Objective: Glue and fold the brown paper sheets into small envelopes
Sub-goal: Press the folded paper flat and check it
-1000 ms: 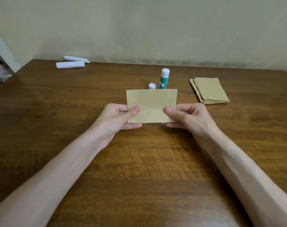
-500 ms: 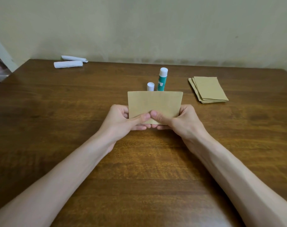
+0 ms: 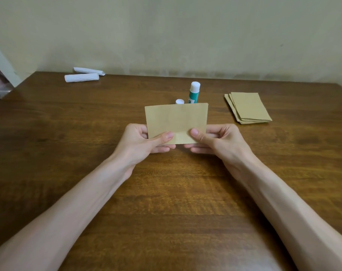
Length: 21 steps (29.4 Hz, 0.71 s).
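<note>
Dark-grained wooden worktop (image 3: 49, 137). Near its far left corner lay a white paper roll (image 3: 81, 77), a flatter white roll (image 3: 89, 71) just behind it. Pale wall (image 3: 166, 36) beyond.

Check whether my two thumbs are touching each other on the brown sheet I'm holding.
Apart. The head view shows the left thumb and right thumb both on the brown sheet, with bare paper between their tips.

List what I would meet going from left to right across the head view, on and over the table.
White paper rolls, left hand, held brown sheet, right hand, stack of brown sheets. The glue stick and the white-topped item beside it stand behind the held sheet, so I omit them.
</note>
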### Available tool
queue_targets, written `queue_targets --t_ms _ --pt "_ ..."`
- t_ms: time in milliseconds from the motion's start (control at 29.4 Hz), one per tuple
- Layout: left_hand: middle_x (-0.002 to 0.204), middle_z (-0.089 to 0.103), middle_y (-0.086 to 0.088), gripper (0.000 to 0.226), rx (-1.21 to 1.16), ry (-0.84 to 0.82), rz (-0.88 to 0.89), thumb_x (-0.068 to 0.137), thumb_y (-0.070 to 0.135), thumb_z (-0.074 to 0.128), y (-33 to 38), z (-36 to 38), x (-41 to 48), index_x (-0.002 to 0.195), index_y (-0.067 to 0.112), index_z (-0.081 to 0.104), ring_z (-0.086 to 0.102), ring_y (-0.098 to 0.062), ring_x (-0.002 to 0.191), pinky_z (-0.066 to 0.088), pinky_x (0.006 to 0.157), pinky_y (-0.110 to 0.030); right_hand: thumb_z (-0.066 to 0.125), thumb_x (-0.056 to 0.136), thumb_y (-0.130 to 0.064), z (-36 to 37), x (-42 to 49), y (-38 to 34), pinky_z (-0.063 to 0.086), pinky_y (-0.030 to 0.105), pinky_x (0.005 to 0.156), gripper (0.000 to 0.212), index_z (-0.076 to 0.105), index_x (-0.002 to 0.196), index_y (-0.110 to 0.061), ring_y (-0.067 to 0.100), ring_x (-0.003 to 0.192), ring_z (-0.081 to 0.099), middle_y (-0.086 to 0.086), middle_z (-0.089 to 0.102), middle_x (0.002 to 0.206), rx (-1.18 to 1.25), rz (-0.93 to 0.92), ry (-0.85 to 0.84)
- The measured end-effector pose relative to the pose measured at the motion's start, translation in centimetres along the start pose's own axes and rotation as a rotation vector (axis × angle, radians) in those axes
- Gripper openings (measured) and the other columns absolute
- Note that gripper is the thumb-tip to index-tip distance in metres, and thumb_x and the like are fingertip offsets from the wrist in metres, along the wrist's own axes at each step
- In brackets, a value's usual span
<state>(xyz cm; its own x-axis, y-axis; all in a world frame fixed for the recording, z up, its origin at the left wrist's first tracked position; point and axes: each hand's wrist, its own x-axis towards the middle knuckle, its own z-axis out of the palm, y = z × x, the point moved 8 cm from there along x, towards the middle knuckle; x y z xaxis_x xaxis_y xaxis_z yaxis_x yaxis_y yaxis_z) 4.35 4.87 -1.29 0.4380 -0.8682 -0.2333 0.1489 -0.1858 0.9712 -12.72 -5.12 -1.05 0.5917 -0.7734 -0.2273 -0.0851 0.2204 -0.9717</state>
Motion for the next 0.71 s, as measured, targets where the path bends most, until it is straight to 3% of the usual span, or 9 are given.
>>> queue_targets --t_ms 340,545,715 --pt "0.107 0.081 -0.004 0.031 -0.018 -0.055 -0.042 0.092 0.019 0.075 -0.1 -0.4 0.3 0.121 0.009 0.070 0.079 -0.021 0.096 0.063 0.082 -0.026 0.077 0.093 -0.016 -1.3 0.0 -0.1 0.065 0.033 0.083 0.026 0.077 0.113 0.000 0.027 0.095 0.080 0.012 0.081 0.104 0.018 0.035 0.054" --pt "0.110 0.080 -0.003 0.035 -0.007 -0.058 -0.019 0.094 0.020 0.074 0.1 -0.4 0.2 0.126 0.007 0.071 0.079 -0.022 0.096 0.063 0.083 -0.027 0.084 0.088 -0.027 -0.7 0.0 -0.3 0.064 0.033 0.088 0.040 0.074 0.124 -0.012 0.025 0.099 0.079 0.003 0.081 0.111 -0.001 0.019 0.012" --pt "0.104 0.081 -0.004 0.034 0.037 -0.106 0.020 0.095 0.025 0.074 0.4 0.6 0.0 0.126 0.014 0.068 0.079 -0.023 0.095 0.064 0.085 -0.033 0.086 0.084 -0.016 0.2 -0.1 0.2 0.065 0.025 0.075 0.035 0.076 0.115 -0.004 0.023 0.084 0.078 0.011 0.081 0.099 0.018 -0.002 0.038"
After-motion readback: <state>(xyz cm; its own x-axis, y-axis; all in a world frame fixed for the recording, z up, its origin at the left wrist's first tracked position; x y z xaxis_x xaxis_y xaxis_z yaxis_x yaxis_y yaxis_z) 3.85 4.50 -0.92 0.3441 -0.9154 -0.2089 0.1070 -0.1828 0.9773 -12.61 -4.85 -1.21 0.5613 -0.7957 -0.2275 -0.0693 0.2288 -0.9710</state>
